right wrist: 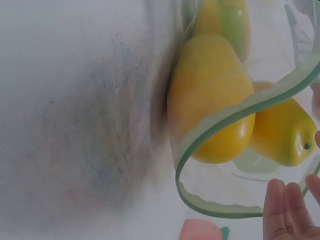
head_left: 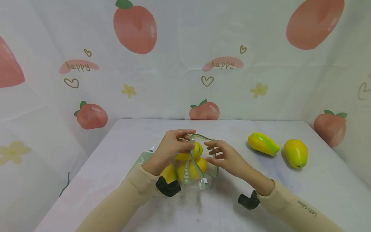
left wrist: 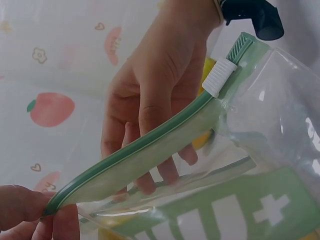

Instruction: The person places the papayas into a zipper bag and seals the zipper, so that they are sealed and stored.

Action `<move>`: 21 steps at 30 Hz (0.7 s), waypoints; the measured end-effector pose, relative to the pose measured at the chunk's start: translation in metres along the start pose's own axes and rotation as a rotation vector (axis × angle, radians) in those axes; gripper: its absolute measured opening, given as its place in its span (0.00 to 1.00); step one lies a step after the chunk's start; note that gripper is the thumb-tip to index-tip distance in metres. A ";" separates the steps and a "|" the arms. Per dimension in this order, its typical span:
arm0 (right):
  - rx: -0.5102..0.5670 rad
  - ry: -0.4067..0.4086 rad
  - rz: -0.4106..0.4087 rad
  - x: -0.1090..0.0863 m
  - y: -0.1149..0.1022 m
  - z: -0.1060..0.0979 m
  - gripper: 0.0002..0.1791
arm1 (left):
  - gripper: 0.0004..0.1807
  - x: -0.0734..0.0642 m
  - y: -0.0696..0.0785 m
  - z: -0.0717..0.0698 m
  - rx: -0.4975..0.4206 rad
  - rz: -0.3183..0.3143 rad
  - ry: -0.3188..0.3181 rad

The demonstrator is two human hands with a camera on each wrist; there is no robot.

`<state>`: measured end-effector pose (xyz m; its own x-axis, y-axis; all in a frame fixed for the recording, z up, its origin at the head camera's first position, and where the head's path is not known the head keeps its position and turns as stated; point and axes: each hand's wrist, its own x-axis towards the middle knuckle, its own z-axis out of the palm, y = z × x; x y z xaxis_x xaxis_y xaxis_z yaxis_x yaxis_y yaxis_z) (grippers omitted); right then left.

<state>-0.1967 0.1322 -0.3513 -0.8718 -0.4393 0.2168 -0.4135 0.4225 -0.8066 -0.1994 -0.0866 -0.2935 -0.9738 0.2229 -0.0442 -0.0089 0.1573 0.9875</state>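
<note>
A clear zip bag (left wrist: 295,105) with a green zip edge and a white slider (left wrist: 220,77) stands mid-table, its mouth spread towards the right. Inside it three yellow-green papayas (right wrist: 212,95) show through the plastic. My left hand (head_left: 171,146) pinches the zip edge between thumb and fingers, as the left wrist view shows. At the mouth's right side is my right hand (head_left: 230,158), its fingers loosely extended by the rim; whether they touch it I cannot tell. Farther right, two more papayas, one lying slanted (head_left: 263,144) and one beside it (head_left: 295,153), rest on the table.
A green printed plastic piece (head_left: 146,156) lies behind my left wrist, partly covered by it. Behind the white table (head_left: 226,209) hangs a cloth printed with fruit (head_left: 174,80). Each wrist carries a black camera mount (head_left: 248,200).
</note>
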 end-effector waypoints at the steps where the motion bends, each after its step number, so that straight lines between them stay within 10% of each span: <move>1: -0.003 0.003 -0.002 0.000 0.000 -0.001 0.27 | 0.24 0.000 0.000 0.000 -0.001 -0.001 0.000; 21: -0.051 0.127 0.019 -0.007 0.007 -0.045 0.22 | 0.23 0.000 -0.004 -0.002 -0.021 0.007 -0.013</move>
<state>-0.2052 0.1745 -0.3337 -0.9046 -0.3282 0.2720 -0.4063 0.4709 -0.7831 -0.1998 -0.0894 -0.2966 -0.9709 0.2363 -0.0395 -0.0074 0.1354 0.9908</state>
